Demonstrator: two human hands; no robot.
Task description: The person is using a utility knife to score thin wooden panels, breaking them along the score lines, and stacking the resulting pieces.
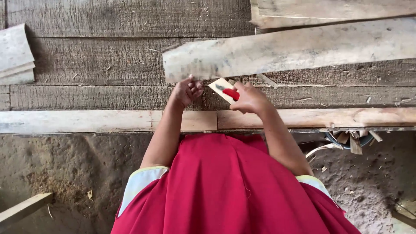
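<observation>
My right hand (250, 99) grips a red-handled knife (229, 93), its blade lying across a small pale flat piece of wood (220, 85) held in the same hand. My left hand (187, 90) is curled just to the left of it, fingers bent near the lower end of a long pale plank (286, 50). Whether the left hand holds anything is hidden by the fingers. Both hands hover over the rough grey boards of a workbench (108, 65).
A light wooden strip (86, 121) runs along the bench's front edge. Stacked boards (15, 54) lie at far left, more planks (329, 11) at top right. A bucket with wood scraps (349, 138) stands on the dirt floor at right, a loose batten (24, 209) at lower left.
</observation>
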